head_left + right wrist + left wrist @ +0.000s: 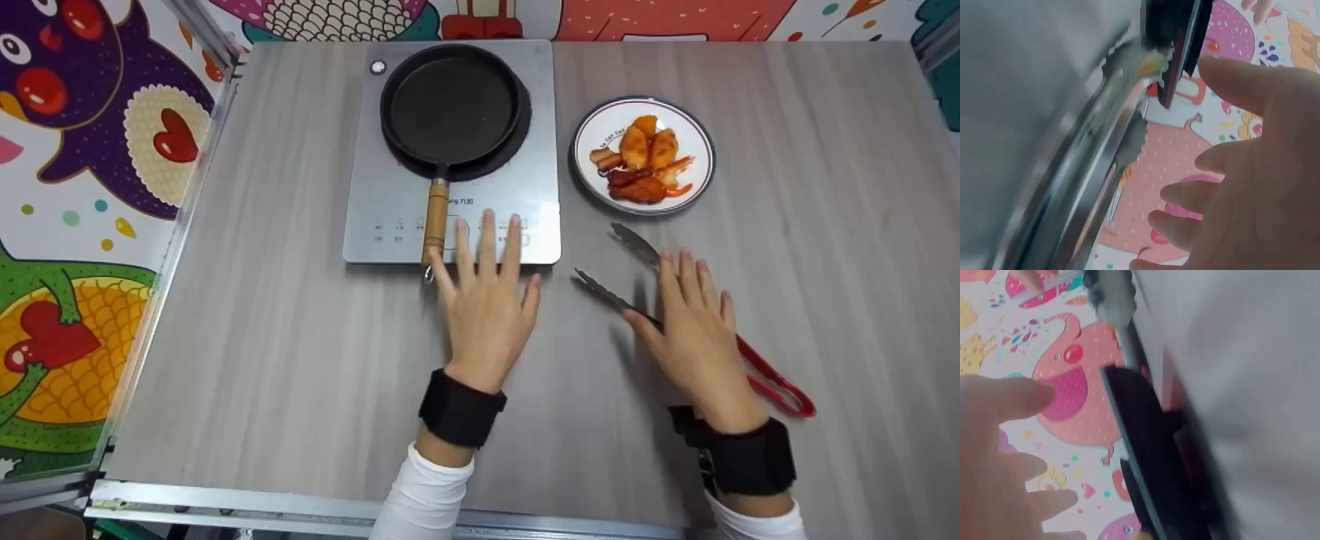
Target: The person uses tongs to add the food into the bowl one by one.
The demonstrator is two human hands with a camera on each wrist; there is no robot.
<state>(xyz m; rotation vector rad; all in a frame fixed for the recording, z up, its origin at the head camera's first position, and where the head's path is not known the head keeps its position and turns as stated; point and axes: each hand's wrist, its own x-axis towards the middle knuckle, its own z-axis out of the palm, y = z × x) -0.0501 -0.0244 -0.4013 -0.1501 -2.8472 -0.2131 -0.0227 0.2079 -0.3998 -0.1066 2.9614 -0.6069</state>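
The right hand is at the right of the view, thumb uppermost, fingers spread and pointing left, a visible gap lying between them and the metal tongs, which run diagonally from lower left to upper middle, serrated at the far end, with the grey surface to their left. A black slab overlaps the tips, contact indeterminable; a yellow-green patch there cannot be identified. Behind is a printed wall bearing pink and purple dotted figures, with left fingertips at the top right edge.
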